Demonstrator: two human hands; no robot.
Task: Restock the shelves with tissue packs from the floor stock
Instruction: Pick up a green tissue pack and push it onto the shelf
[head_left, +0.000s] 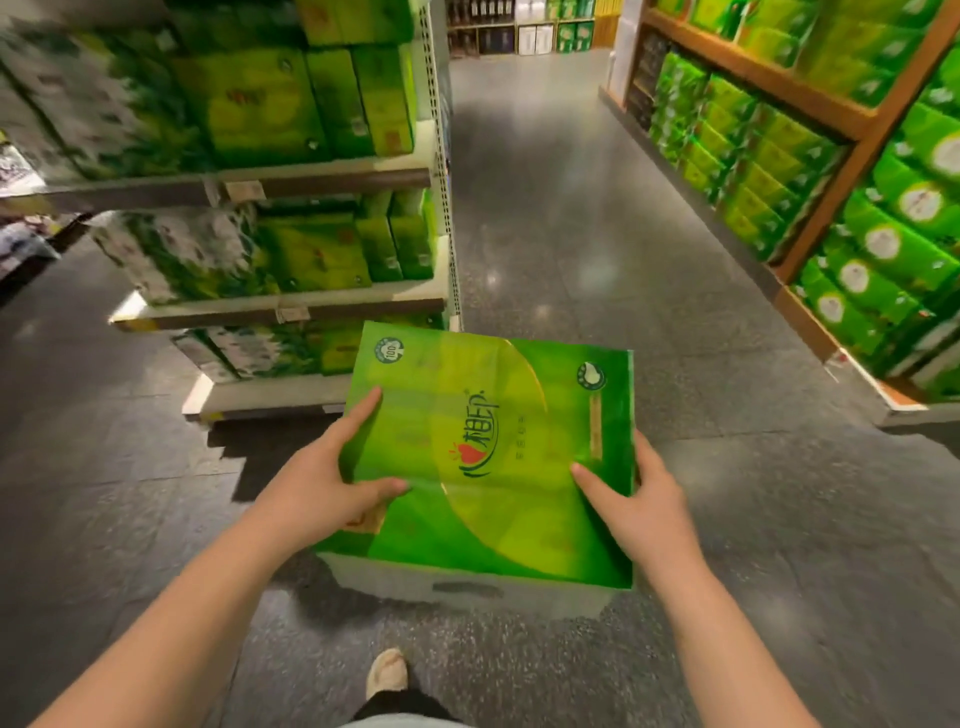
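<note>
A large green and yellow tissue pack (493, 447) with a red logo is held flat in front of me, above the floor. My left hand (332, 473) grips its left edge, thumb on top and fingers along the side. My right hand (639, 499) grips its right edge, thumb on the top face and fingers wrapped round the side. The near end of the pack shows a pale face (467, 590). The shelf unit (291, 306) stands just beyond the pack on the left, its tiers filled with similar green packs (311, 254).
A grey tiled aisle (571, 234) runs ahead between the left shelf unit and a wooden rack (831, 208) of green packs on the right. More shelving closes the far end. My foot (387, 670) shows at the bottom.
</note>
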